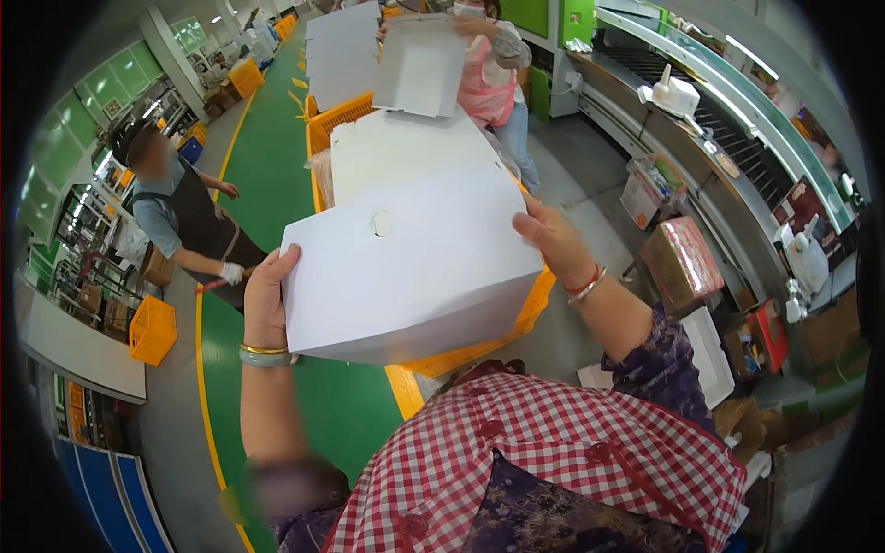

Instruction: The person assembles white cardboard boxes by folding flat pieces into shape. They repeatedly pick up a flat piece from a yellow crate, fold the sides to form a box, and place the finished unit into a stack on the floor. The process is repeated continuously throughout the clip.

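Between my two hands is a white cardboard box (pixel 415 286), with a small round hole in the face turned up toward me. My left hand (pixel 268 293) grips its left edge, thumb on the face and fingers out of sight behind. On the right edge my right hand (pixel 555 241) has the same kind of hold, thumb over the corner. Just beyond lies a flat white cardboard surface (pixel 415 152) over a yellow plastic crate (pixel 318 138). The held box hides much of the crate.
Across the crate, a person in a pink apron (pixel 489 83) holds an open white box lid (pixel 419 74). At left stands another person in a dark apron (pixel 198 217), near a yellow crate (pixel 152 329). A conveyor bench (pixel 627 92) and a wrapped carton (pixel 682 258) line the right.
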A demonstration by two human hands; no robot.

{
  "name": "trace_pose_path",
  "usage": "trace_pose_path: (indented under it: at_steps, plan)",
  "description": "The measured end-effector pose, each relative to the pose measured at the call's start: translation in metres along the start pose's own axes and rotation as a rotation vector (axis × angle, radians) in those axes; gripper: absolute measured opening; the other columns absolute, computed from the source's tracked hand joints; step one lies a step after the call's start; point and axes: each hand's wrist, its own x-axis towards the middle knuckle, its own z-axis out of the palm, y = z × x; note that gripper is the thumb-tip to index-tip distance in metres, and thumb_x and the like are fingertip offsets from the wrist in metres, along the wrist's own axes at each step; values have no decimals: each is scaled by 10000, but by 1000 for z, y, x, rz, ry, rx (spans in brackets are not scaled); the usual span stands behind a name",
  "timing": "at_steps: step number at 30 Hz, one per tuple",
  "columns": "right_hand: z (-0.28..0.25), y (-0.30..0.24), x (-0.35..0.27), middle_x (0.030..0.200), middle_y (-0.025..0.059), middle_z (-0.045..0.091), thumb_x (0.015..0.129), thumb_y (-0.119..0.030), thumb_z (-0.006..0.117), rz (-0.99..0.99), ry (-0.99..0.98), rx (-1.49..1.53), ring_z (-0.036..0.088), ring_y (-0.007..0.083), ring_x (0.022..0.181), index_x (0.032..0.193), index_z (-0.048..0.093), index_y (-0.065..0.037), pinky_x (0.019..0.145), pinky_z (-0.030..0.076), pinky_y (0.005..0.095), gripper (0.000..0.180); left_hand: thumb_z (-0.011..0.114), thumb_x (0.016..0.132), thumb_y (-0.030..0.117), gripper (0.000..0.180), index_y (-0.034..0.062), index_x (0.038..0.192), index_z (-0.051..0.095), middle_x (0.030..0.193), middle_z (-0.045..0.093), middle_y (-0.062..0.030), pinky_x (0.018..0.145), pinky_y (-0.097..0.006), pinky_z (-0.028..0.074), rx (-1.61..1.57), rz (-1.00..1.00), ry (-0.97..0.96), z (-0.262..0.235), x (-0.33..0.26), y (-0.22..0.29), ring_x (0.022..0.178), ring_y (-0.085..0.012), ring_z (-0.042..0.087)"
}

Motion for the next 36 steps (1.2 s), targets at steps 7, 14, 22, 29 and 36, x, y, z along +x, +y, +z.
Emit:
trace_pose_path:
  at_steps: [7, 14, 22, 29, 36]
  plan:
    - [26, 0, 3, 1403, 138, 379, 856, -351, 616, -337, -55, -172, 337, 248, 1305, 1340, 416, 7, 1080, 234, 337, 634, 582, 895, 155, 314, -66, 1115, 542, 957, 647, -133, 721, -296, 537, -70, 47, 41, -23, 7, -2, 818, -188, 647]
    - [22, 34, 2, 1418, 148, 362, 851, -223, 646, -162, 61, 169, 317, 281, 1318, 1244, 535, 0, 1080, 235, 386, 466, 556, 907, 236, 390, -33, 1182, 496, 1037, 609, -108, 749, -294, 518, -89, 228, 63, 8, -10, -8, 863, -173, 622]
    - [29, 16, -9, 1378, 151, 422, 842, -224, 659, -302, 128, -23, 342, 250, 1299, 1164, 593, 22, 1055, 275, 375, 410, 575, 854, 246, 403, -52, 1122, 540, 981, 612, -99, 753, -289, 481, 70, 278, 147, -15, -53, -32, 877, -171, 596]
    - [49, 9, -11, 1370, 143, 427, 847, -144, 601, -237, 313, 199, 369, 247, 1284, 1295, 448, 30, 1059, 275, 361, 504, 612, 767, 137, 540, -66, 1246, 470, 1176, 544, -139, 927, -324, 395, 279, 418, 121, -10, -87, -54, 1058, -211, 524]
    - [39, 17, -12, 1375, 130, 422, 850, -68, 513, -320, 271, -80, 378, 234, 1284, 1301, 443, -37, 1075, 263, 361, 458, 559, 805, 68, 575, -10, 1354, 407, 1492, 247, -134, 1111, -378, 181, 380, 561, 120, 21, -92, -45, 1386, -292, 189]
